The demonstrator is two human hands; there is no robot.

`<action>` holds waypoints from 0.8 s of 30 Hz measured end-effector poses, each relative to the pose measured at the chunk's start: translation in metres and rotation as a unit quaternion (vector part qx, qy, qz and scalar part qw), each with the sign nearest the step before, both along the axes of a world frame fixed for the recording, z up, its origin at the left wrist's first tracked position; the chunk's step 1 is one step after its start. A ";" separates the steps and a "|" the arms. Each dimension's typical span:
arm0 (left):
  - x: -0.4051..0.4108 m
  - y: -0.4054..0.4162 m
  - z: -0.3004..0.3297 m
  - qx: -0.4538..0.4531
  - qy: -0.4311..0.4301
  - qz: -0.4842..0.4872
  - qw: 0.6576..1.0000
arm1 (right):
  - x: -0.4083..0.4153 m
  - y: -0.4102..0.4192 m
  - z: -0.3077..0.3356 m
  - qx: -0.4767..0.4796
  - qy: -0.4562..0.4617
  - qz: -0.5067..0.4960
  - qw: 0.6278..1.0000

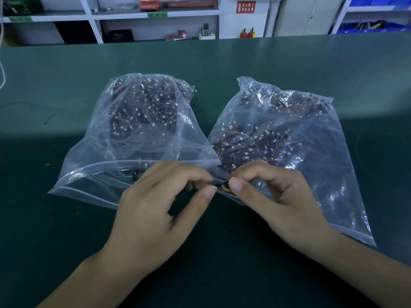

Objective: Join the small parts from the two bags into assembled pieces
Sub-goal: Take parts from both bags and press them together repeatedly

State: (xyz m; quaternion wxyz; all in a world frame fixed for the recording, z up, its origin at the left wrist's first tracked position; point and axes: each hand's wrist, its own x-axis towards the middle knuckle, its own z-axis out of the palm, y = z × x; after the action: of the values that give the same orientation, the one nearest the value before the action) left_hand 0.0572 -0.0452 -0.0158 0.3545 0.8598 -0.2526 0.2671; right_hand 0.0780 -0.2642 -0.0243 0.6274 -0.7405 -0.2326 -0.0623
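Observation:
Two clear zip bags lie side by side on the green table [289, 63]. The left bag [138, 130] and the right bag [278, 134] each hold a heap of small dark parts with thin wires and white connectors. In front of the bags' mouths, my left hand [155, 210] and my right hand [273, 196] meet over a small dark part with an orange wire [223, 186]. Both hands pinch it between thumb and forefinger, the left from the left side, the right from the right. Most of the part is hidden by the fingertips.
A white shelving unit [93, 25] with boxes and small items stands behind the table's far edge. Two red extinguishers [246, 33] sit on the floor beside it. Blue bins [367, 28] fill the shelves at the far right. A white cord [2, 72] hangs at the left edge.

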 end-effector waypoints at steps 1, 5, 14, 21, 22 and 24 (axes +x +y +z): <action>0.002 0.001 -0.002 0.015 0.007 0.007 1.000 | 0.000 0.000 0.000 -0.006 -0.005 -0.002 1.000; 0.005 0.003 -0.006 0.020 0.019 0.008 1.000 | -0.001 0.000 -0.001 -0.045 -0.028 -0.010 0.999; 0.005 -0.001 -0.006 -0.003 -0.007 -0.021 1.000 | -0.001 0.000 -0.004 -0.100 -0.094 -0.013 0.990; 0.004 0.000 -0.007 0.000 0.001 -0.026 1.000 | 0.000 -0.002 -0.004 -0.100 -0.095 -0.010 0.990; 0.004 0.000 -0.007 -0.002 -0.003 -0.025 1.000 | 0.000 -0.002 -0.004 -0.098 -0.092 -0.009 0.991; 0.005 -0.001 -0.007 -0.003 -0.010 -0.023 1.000 | 0.000 -0.001 -0.004 -0.096 -0.089 -0.008 0.991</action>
State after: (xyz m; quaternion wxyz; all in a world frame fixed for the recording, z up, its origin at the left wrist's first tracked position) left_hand 0.0619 -0.0463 -0.0229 0.3609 0.8497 -0.2751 0.2686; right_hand 0.0783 -0.2655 -0.0281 0.5298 -0.7908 -0.2863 -0.1098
